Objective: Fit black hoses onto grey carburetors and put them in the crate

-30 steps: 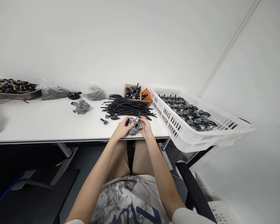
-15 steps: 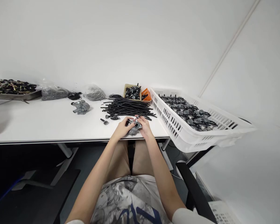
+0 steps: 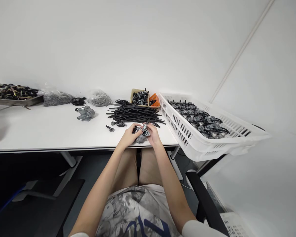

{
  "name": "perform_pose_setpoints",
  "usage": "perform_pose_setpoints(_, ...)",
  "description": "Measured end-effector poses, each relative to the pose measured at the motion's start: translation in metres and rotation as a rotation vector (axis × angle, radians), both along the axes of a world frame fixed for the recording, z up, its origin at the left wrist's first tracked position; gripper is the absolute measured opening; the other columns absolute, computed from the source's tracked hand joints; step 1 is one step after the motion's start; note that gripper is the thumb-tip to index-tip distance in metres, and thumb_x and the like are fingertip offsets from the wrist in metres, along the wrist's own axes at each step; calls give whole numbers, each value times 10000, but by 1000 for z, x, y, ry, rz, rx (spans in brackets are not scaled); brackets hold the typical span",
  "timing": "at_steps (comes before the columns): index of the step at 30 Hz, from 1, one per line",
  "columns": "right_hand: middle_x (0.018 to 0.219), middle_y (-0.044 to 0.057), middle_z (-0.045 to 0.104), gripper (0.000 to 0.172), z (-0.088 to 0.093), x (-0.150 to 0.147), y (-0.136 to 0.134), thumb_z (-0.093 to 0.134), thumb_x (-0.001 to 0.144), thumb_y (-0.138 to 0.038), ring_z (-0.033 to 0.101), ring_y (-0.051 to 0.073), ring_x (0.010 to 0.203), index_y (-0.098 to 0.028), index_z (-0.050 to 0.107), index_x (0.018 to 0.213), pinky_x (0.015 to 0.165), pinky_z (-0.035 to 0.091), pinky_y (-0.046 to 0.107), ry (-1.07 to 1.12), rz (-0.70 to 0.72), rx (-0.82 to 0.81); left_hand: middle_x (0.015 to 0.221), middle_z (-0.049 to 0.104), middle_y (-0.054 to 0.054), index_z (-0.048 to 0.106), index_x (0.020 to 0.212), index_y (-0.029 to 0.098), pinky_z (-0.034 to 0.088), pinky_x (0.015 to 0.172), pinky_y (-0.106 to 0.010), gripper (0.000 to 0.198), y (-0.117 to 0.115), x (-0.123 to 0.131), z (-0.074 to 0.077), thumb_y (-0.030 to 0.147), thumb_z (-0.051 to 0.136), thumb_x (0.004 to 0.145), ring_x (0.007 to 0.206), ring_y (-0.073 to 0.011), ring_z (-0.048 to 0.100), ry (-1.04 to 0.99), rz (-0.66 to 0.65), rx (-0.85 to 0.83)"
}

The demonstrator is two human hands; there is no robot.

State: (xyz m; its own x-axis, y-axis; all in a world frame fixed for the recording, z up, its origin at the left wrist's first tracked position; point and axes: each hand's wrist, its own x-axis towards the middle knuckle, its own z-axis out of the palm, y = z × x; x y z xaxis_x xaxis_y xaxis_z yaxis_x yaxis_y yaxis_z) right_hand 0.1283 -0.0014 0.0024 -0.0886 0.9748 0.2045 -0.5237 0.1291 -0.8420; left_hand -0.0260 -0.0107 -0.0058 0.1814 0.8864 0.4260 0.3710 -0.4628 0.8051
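Note:
Both my hands meet at the near edge of the white table (image 3: 51, 131), closed round one small grey metal carburetor body (image 3: 142, 134). My left hand (image 3: 129, 135) grips its left side, fingers curled over the top. On its right side my right hand (image 3: 153, 134) holds it with thumb and fingertips near the round opening. A heap of black rubber hoses (image 3: 135, 113) lies just beyond the hands. Two small black parts (image 3: 118, 123) sit on the table to the left of them.
A white slatted basket (image 3: 187, 138) full of grey carburetors overhangs the table's right end. A tan box (image 3: 139, 97) and an orange box (image 3: 153, 99) hold small parts at the back. Another grey carburetor (image 3: 86, 113), plastic bags (image 3: 99, 97) and a metal tray (image 3: 13, 95) lie further left.
The hands stay in place; the fingers have shifted slightly on the grey part, turning it a little. Nothing else on the table has moved.

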Motion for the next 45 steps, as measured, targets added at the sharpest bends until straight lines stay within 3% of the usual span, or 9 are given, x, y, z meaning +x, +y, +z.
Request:
perform_pose_setpoints(10,725,7,721,177,0,-1,0,722,677,-312,633,160,696,-194,671,798,626,465,254,13,0,-34,1034,717,-43,616,1169,227,472,871,-342,450,0,1,1,535,582,842,914,-219,637,11,7,-2)
perform_pose_setpoints(20,703,-15,705,318,-2,-4,1,795,655,-354,619,144,628,-230,521,758,588,458,250,21,-22,-32,1007,716,-43,616,1164,225,478,852,-338,453,0,1,0,538,582,839,892,-217,639,15,21,-11)
perform_pose_setpoints(39,706,-31,682,276,-2,-5,1,773,656,-356,620,141,673,-226,556,768,642,459,244,-13,-55,-10,1121,708,-49,624,1147,226,484,857,-335,446,-3,3,4,538,581,831,907,-215,642,0,14,-15)
perform_pose_setpoints(45,701,-25,702,278,-2,-4,1,769,667,-360,626,144,658,-228,554,782,629,466,244,-9,-53,-15,1015,722,-44,624,1164,232,480,871,-351,471,-2,2,1,564,582,833,897,-223,646,3,31,-28)
